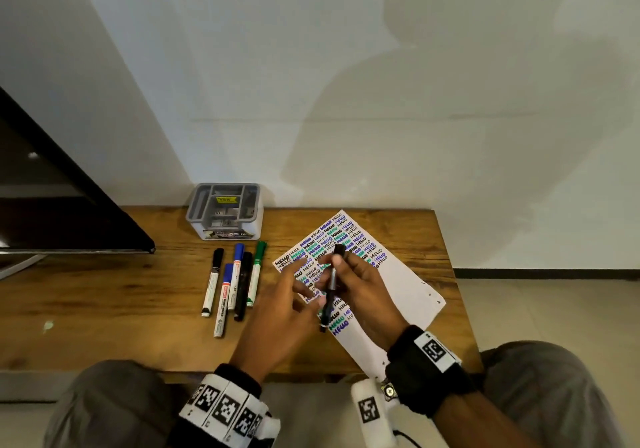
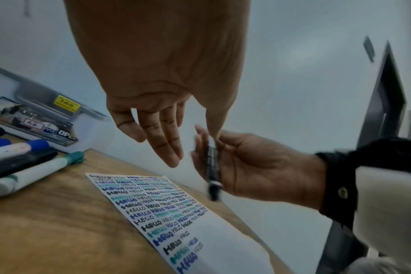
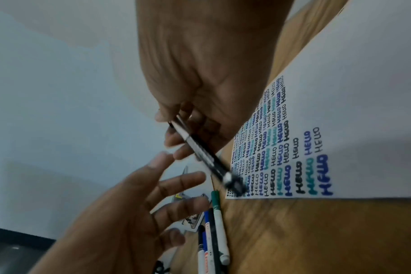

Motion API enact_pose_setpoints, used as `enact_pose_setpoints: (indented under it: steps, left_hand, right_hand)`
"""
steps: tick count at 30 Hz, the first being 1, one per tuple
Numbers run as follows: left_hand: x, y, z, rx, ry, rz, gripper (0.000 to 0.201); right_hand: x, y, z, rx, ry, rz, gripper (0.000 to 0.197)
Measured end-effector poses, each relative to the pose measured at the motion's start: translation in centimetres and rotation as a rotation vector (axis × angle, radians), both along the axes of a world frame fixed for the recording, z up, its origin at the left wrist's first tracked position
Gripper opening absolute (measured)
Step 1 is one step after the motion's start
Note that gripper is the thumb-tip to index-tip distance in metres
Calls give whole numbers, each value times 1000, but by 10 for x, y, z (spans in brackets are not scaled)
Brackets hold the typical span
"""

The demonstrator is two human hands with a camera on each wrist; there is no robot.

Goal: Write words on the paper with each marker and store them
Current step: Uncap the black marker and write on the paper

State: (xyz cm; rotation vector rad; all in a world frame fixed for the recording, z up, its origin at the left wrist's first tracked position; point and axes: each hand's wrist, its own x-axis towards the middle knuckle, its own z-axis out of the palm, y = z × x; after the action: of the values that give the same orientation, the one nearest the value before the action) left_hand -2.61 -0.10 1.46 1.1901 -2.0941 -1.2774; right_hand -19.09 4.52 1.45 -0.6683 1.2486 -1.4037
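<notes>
Markers (image 1: pixel 231 283) left of centre, one black marker (image 1: pixel 331 283) lifted over the paper (image 1: pixel 408 291)
Five capped pens lie side by side on the wooden table (image 1: pixel 104 295) just in front of the grey organiser (image 1: pixel 224 210), probably parked within easy reach of storage; further right, mid-frame, the left hand (image 1: pixel 287 312) hovers with fingers spread and relaxed, gripping nothing, seemingly about to help with the cap; beside it the right hand (image 1: pixel 363 295) pinches the black marker by its barrel, held near upright above the rows of HELLO, likely so it can be capped or uncapped; the sheet lies angled toward that hand, its lower right part blank for more words
</notes>
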Motion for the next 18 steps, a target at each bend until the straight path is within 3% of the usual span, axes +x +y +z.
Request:
enact_pose_setpoints:
  steps: [2, 7, 10, 15, 18]
  left_hand:
    - [6, 3, 1, 63, 68, 9, 40]
    - [7, 3, -4, 264, 232, 8, 25]
    - [8, -3, -15, 326, 235, -59, 18]
    - [13, -11, -35, 305, 235, -58, 12]
    - [14, -13, -34, 124, 187, -92, 14]
  right_hand:
    - [-4, 5, -3, 20, 145, 6, 32]
    - [-3, 15, -14, 25, 952, 321, 31]
    - [-3, 20, -24, -29, 1196, 380, 32]
    - [3, 23, -30, 31, 1411, 400, 28]
    - [1, 19, -33, 47, 1131, 454, 34]
